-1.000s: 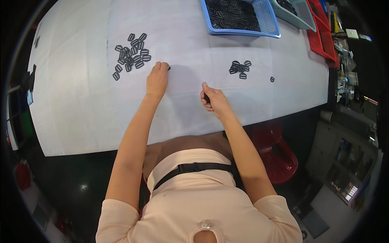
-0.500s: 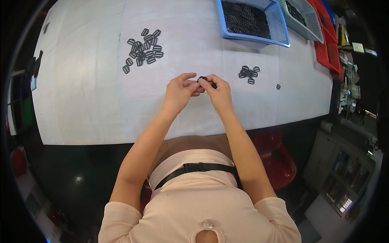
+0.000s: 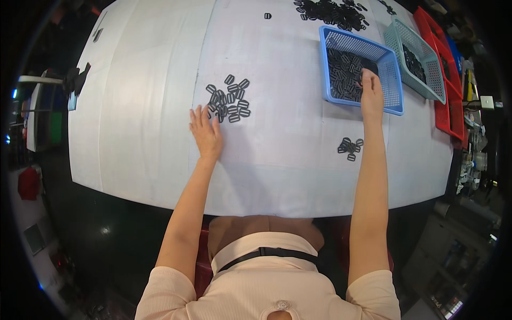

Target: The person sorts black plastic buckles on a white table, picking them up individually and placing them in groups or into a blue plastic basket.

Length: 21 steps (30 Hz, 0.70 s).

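My left hand (image 3: 207, 132) lies at the near left edge of a loose pile of black slide buckles (image 3: 232, 98) on the white table. Its fingers are spread, with the tips at the outermost buckles. My right hand (image 3: 373, 95) reaches over the front of a blue plastic basket (image 3: 394, 74), which holds many black buckles (image 3: 341, 69). Thumb and fingers are bent together at the buckles; what is between them is too small and partly hidden. Beside my right forearm sits a smaller group of black buckles (image 3: 349, 146).
A big heap of black pieces (image 3: 333, 15) lies behind the blue basket, and a single black piece (image 3: 268, 16) to its left. A pale green basket (image 3: 434, 88) with black pieces stands at right, next to red trays (image 3: 456, 120). The table's near edge runs before my lap.
My hands were together over the middle of the table, fingering a small black piece. They have parted: left to the buckle pile, right into the blue basket. The view has shifted too.
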Motion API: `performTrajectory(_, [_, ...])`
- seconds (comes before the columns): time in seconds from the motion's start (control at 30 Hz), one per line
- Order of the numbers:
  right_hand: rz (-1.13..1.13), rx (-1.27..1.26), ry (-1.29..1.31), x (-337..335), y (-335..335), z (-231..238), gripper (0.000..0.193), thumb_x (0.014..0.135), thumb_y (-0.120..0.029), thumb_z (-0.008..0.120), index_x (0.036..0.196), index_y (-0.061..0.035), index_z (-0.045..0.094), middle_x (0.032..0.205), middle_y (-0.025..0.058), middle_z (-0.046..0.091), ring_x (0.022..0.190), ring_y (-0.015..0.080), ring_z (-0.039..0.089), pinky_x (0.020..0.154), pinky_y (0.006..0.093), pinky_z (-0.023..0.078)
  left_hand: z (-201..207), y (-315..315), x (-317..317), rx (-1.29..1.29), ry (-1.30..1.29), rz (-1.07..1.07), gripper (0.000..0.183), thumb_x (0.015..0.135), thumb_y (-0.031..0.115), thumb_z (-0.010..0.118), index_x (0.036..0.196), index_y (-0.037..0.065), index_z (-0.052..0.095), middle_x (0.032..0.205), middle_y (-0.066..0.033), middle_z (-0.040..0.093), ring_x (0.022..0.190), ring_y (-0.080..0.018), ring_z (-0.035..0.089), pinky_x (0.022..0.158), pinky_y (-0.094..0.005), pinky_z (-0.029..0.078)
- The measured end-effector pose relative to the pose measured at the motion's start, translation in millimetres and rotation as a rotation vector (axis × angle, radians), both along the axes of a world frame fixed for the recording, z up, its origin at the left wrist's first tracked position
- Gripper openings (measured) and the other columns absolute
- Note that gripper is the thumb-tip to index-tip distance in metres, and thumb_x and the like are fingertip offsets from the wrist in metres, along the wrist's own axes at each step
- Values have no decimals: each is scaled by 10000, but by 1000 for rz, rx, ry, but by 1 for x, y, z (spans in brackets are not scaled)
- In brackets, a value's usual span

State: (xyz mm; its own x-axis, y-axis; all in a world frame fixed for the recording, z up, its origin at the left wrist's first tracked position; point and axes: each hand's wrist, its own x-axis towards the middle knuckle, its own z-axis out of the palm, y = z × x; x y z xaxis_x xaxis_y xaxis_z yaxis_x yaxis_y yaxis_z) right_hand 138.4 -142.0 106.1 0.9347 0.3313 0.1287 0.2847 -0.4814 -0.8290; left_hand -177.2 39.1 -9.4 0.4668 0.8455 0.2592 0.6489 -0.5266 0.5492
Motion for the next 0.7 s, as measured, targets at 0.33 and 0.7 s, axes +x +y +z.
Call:
performTrajectory(0.33, [-10, -194, -620, -1, -16, -68, 200, 797, -136, 498, 981, -68, 538, 955, 91, 532, 926, 269, 495, 774, 378, 376, -3, 53, 58, 33, 294, -321, 398, 873, 330, 376, 1263, 252, 393, 1362, -9, 289, 1293, -271, 153, 983, -590, 22])
performTrajectory(0.7, [15, -137, -524, -3, -15, -63, 217, 741, -75, 525, 958, -78, 535, 953, 71, 542, 910, 248, 500, 769, 354, 362, 15, -30, 132, 81, 334, -1018, 465, 820, 324, 479, 1266, 222, 391, 1352, -22, 299, 1290, -252, 169, 998, -579, 77])
